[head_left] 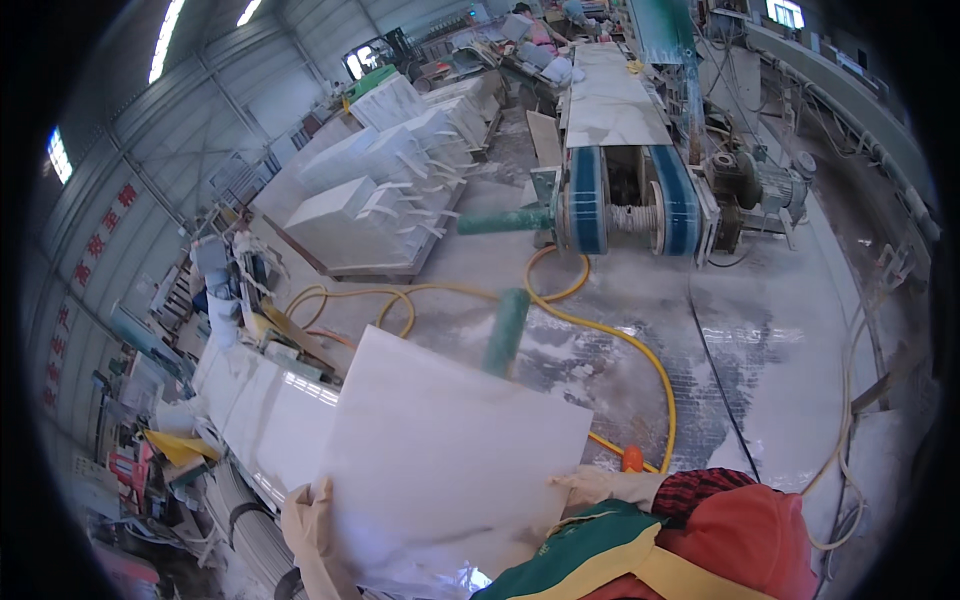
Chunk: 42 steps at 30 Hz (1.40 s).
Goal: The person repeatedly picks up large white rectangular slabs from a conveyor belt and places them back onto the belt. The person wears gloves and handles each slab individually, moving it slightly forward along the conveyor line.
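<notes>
A large white stone slab [450,440] with a polished, faintly veined face is held up in front of me, tilted. My left hand [308,535], in a pale glove, grips its left edge near the bottom. On the opposite side, my right hand [608,487], also in a pale glove, closes on the slab's right edge. The fingers behind the slab are partly hidden. A red and dark checked cuff shows above the right glove, and a green and yellow apron covers part of my right side.
Left of the slab lies another polished slab [265,420] on a bench. A yellow hose [655,370] loops across the wet floor. Ahead stands a conveyor with blue belts [587,200] and a motor [780,190]. Stacked white slabs [340,225] rest on a pallet; a black cable [715,360] crosses the floor.
</notes>
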Available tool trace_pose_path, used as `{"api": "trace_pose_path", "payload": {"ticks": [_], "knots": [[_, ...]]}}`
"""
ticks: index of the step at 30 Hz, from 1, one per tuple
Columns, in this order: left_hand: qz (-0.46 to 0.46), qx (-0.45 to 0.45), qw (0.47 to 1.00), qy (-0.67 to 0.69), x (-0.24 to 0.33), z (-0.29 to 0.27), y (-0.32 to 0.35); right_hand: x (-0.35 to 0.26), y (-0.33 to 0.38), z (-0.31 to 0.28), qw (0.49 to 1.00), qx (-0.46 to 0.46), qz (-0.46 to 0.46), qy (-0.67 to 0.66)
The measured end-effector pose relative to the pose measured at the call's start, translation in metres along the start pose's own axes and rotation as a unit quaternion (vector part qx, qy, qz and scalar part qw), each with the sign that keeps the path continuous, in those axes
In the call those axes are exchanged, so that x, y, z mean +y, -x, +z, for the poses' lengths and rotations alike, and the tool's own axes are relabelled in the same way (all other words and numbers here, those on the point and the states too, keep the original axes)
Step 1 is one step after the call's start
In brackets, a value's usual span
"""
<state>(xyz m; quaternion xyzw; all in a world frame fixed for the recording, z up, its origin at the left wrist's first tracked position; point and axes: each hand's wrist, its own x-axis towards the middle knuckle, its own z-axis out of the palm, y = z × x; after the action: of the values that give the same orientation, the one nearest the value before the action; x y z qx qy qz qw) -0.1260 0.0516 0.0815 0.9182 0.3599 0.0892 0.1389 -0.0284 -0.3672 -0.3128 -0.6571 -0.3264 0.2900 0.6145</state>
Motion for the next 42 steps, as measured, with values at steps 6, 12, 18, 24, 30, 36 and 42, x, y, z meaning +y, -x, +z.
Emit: {"api": "trace_pose_path", "payload": {"ticks": [6, 12, 18, 24, 30, 36, 42], "knots": [[0.085, 0.077, 0.928, 0.355, 0.076, 0.046, -0.006, -0.095, -0.035, -0.15, 0.926, 0.229, 0.016, -0.299], [0.008, 0.068, 0.881, 0.467, 0.176, 0.155, -0.041, -0.237, -0.033, -0.341, 0.906, 0.4, 0.046, -0.13], [-0.018, -0.079, 0.843, 0.532, 0.298, 0.271, -0.065, -0.267, -0.018, -0.458, 0.886, 0.445, 0.059, -0.118], [-0.079, -0.181, 0.928, 0.315, 0.421, 0.342, -0.087, -0.089, 0.003, -0.573, 0.828, 0.538, 0.154, -0.023], [0.049, -0.308, 0.918, 0.246, 0.477, 0.448, -0.18, 0.004, 0.021, -0.636, 0.776, 0.568, 0.27, 0.041], [0.122, -0.342, 0.926, 0.102, 0.584, 0.442, -0.227, -0.051, 0.011, -0.662, 0.804, 0.449, 0.379, 0.094], [0.124, -0.354, 0.924, 0.075, 0.616, 0.48, -0.249, -0.043, 0.021, -0.695, 0.745, 0.347, 0.387, 0.419]]}}
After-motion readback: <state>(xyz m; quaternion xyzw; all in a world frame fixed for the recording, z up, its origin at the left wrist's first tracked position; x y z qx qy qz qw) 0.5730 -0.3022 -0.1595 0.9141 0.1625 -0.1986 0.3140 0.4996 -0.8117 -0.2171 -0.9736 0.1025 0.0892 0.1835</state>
